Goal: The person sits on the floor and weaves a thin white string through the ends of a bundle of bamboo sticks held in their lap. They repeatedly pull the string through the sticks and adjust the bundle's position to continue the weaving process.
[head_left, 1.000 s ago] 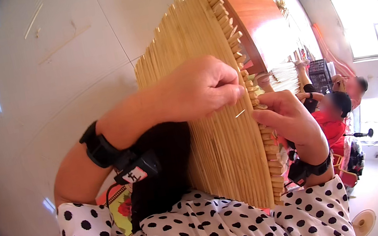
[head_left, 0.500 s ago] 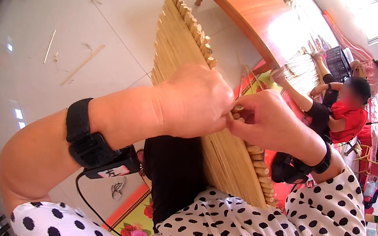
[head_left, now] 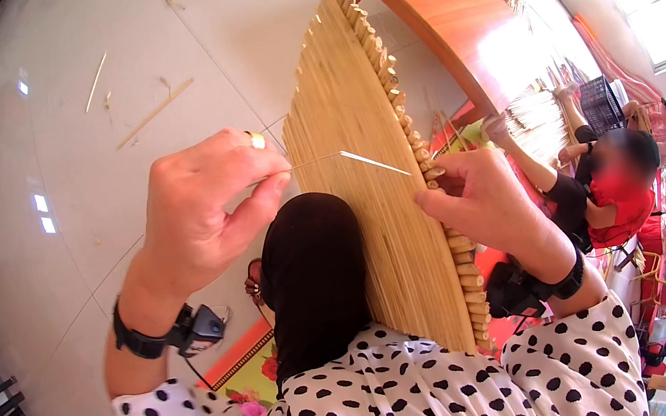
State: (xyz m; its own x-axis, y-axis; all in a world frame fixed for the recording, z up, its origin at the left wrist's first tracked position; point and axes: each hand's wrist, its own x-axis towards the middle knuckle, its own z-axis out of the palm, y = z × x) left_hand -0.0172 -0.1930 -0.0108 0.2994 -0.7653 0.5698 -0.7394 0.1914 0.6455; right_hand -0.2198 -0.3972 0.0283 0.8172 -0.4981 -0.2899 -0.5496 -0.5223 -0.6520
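Note:
A flat panel of pale stalks (head_left: 380, 226) stands on edge against my dark-clad knee, with a row of round cut ends (head_left: 398, 96) along its right side. Left of the panel, my left hand (head_left: 205, 207) is raised, thumb and forefinger pinching a thin strand (head_left: 376, 163). The strand runs across the panel toward its right edge; part of it looks bright white, and whether it is all one piece I cannot tell. My right hand (head_left: 485, 196) grips the panel's right edge among the stalk ends, its fingertips partly hidden.
An orange-brown wooden table (head_left: 441, 13) stands ahead on the right. Beyond my right arm sits a person in red (head_left: 618, 200), near a bundle of stalks (head_left: 536, 117) and a dark basket (head_left: 601, 108). Loose sticks (head_left: 156, 112) lie on the tiled floor; a flowered mat (head_left: 242, 377) is below me.
My left hand has moved away from the panel's right edge toward the left, drawing the strand out into view. The right hand stays at the edge. The panel has shifted slightly right.

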